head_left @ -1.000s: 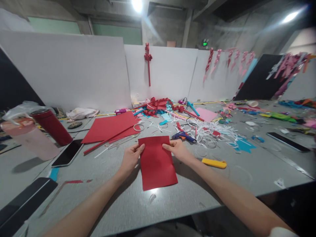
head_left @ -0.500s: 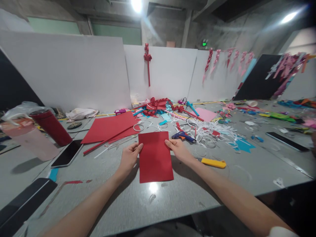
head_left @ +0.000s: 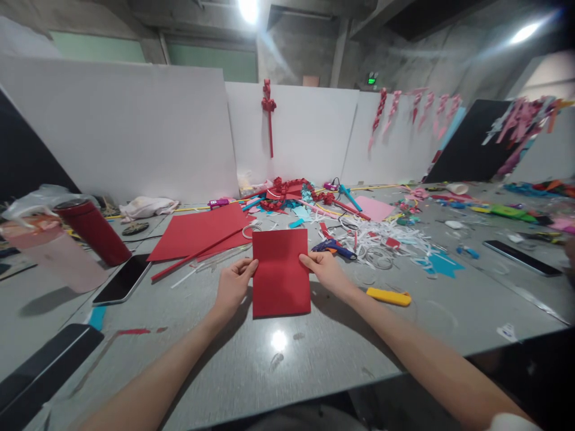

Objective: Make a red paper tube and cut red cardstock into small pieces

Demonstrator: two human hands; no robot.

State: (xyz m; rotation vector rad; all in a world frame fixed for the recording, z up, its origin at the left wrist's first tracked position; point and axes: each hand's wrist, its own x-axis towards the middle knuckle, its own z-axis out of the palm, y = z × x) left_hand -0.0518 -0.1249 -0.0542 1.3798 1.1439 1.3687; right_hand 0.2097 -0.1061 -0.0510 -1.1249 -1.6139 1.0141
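A rectangular red sheet of paper or thin foam (head_left: 281, 278) is held up in front of me over the grey table. My left hand (head_left: 234, 281) pinches its left edge between thumb and fingers. On the opposite edge, a little above the middle, my right hand (head_left: 326, 269) pinches it the same way. Just beyond the right hand lies a blue glue gun (head_left: 335, 248). A yellow utility knife (head_left: 389, 296) rests to the right of my right forearm. Behind the left hand is a larger red sheet (head_left: 197, 230) with a thin red strip (head_left: 193, 257) across it.
White paper scraps (head_left: 381, 236) and red curled ribbon (head_left: 287, 190) pile up behind the hands. A phone (head_left: 123, 280), a red flask (head_left: 94, 232) and a pink bottle (head_left: 58, 254) stand or lie at left. Another phone (head_left: 521, 257) lies right. White boards (head_left: 296, 131) close off the back.
Both hands still grip the red sheet. Its upper and lower edges have shifted up and slightly away from me, and it sits straighter. The items on the table have not moved.
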